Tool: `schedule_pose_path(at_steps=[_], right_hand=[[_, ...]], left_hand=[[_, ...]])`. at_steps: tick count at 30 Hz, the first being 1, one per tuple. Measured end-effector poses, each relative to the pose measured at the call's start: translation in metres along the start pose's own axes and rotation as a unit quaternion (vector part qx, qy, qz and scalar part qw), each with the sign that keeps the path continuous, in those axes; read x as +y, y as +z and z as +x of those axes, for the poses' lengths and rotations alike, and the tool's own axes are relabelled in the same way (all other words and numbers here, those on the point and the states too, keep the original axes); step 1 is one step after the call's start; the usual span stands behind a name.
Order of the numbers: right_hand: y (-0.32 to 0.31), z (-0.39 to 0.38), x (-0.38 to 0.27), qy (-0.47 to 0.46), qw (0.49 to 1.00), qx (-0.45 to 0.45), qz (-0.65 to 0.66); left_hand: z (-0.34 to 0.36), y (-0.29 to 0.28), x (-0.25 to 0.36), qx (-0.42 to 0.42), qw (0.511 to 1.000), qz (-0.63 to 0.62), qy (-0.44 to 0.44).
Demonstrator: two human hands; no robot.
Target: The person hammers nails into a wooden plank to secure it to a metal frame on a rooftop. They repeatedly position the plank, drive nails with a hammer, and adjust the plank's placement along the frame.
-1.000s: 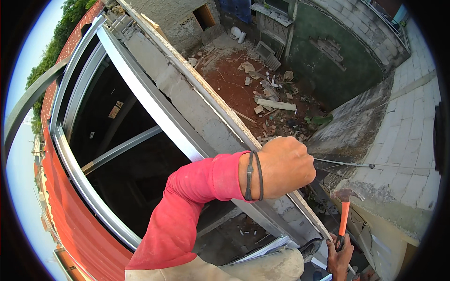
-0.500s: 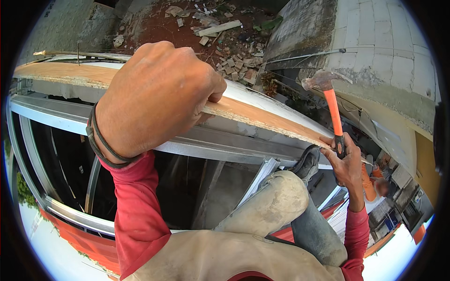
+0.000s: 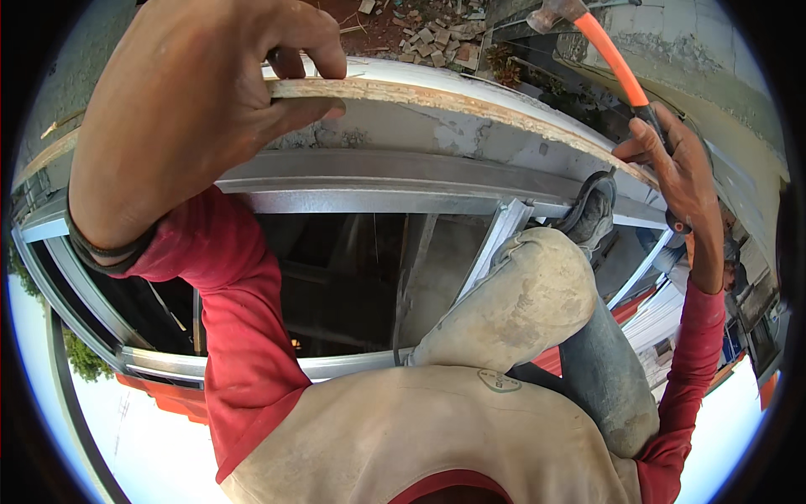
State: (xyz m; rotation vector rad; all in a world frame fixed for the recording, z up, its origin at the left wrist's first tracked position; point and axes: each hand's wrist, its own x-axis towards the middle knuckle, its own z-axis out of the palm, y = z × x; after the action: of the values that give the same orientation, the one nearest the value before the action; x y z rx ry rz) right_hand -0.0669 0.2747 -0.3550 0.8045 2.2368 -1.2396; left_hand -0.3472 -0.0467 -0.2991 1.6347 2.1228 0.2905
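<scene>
My left hand (image 3: 201, 109) pinches the near edge of a thin wooden board (image 3: 470, 102), fingers on top and thumb underneath. The board is seen nearly edge-on and runs across in front of me, its edge rough and splintered. At the board's right end, my right hand (image 3: 678, 168) is closed around the dark grip of a hammer (image 3: 617, 63). The hammer has an orange handle, and its metal head is partly cut off by the upper rim of the view. Fingertips of that hand also touch the board's end.
Below the board runs a grey metal beam (image 3: 378, 197), part of an open frame with dark gaps. My bent knee (image 3: 537, 277) and shoe (image 3: 592, 214) are beside it. Broken rubble (image 3: 437, 42) lies far below. A weathered wall (image 3: 714, 92) stands at right.
The board has tilted, so its upper face no longer shows much. My left hand has moved left and up the view; my right hand, with the hammer, has gone up and right.
</scene>
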Motion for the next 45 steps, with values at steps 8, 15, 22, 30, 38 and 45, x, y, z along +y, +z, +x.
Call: schedule_pose_path(at_steps=[8, 15, 22, 30, 38, 45], right_hand=[[-0.008, 0.03, 0.046, -0.007, 0.994, -0.022, -0.106], [0.003, 0.046, 0.015, -0.02, 0.998, -0.012, -0.067], [0.048, 0.095, -0.069, -0.17, 0.984, 0.029, -0.035], [0.107, 0.186, -0.122, -0.102, 0.976, -0.135, 0.139], [0.133, 0.207, -0.114, -0.138, 0.917, -0.27, 0.258], [0.151, 0.217, -0.131, -0.161, 0.87, -0.322, 0.336]], left_hand=[[-0.004, -0.009, -0.01, -0.128, 0.983, -0.073, -0.106], [0.001, -0.008, -0.006, -0.109, 0.989, -0.069, -0.066], [-0.002, -0.009, 0.003, -0.106, 0.992, -0.037, -0.061], [-0.004, -0.01, 0.009, -0.081, 0.994, -0.02, -0.069], [0.001, -0.008, 0.0, -0.123, 0.987, -0.051, -0.093], [-0.001, -0.008, -0.005, -0.137, 0.982, -0.102, -0.085]])
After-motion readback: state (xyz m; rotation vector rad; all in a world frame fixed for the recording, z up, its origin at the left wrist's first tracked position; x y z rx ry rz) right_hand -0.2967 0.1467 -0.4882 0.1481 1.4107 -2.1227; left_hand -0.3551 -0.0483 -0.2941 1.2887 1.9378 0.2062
